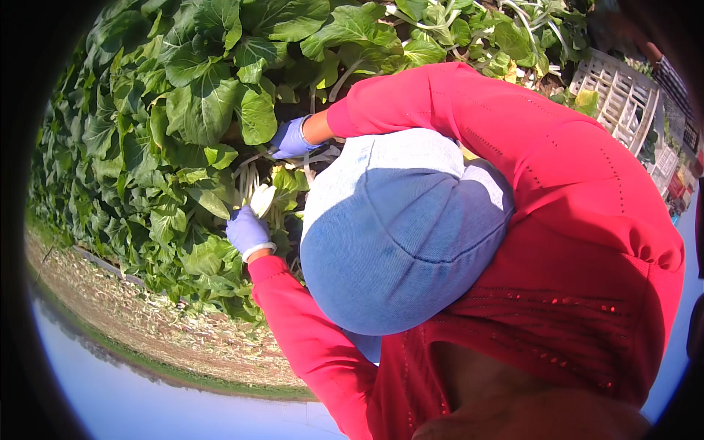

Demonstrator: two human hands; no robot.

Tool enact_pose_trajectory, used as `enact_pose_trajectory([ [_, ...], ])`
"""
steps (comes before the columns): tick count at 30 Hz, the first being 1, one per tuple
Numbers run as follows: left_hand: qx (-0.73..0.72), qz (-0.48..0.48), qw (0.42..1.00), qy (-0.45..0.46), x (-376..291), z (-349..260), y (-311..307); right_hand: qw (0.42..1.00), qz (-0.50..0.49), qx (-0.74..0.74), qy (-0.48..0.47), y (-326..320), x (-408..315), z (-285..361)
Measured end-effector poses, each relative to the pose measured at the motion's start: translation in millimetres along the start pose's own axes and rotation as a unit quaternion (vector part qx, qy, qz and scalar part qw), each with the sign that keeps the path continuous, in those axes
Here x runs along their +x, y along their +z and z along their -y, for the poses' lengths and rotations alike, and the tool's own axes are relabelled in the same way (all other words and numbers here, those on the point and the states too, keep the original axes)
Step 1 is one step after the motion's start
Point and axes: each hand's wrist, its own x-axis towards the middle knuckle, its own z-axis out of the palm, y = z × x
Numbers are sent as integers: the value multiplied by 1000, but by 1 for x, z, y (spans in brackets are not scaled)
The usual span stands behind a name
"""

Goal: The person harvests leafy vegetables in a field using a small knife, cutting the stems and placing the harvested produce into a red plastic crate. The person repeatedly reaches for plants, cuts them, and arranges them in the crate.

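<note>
My left hand (250, 231), in a thin purple glove with a white cuff, grips the pale stalks (263, 200) of a leafy green, probably pak choi, low in the row. Just above it in the picture, my right hand (296, 140) in a matching glove reaches to the base of a plant. Large green leaves (203, 107) cover its fingers, so I cannot see what they hold. Loose white stalks (316, 158) lie beside that hand. Both arms, in red sleeves, reach around my bent knee (401, 236) in blue denim.
Dense leafy greens (121, 148) fill the left side. Dry ground strewn with litter (209, 335) borders them. Cut or bent plants (511, 41) lie at the top right, near white plastic crates (619, 99). Another person's striped sleeve (671, 82) shows at the far right rim.
</note>
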Motion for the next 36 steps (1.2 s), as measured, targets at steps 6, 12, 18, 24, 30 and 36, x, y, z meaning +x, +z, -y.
enact_pose_trajectory([
  [6,-1,-9,1000,-20,-12,-14,15,995,64,-52,46,10,17,4],
  [12,-120,43,988,-83,-32,-16,11,964,188,-189,9,-8,-3,-15],
  [18,-409,-94,904,-79,-86,-19,-28,996,-56,60,-23,-37,-76,-25],
  [24,-754,-17,642,-138,-114,-68,-46,959,-146,230,-75,-56,-99,-3],
  [30,-784,106,591,-159,-114,-84,-63,999,-23,2,-40,-55,-83,-3],
  [36,-329,21,944,-25,-44,-45,-52,977,136,-158,-48,-12,-45,19],
])
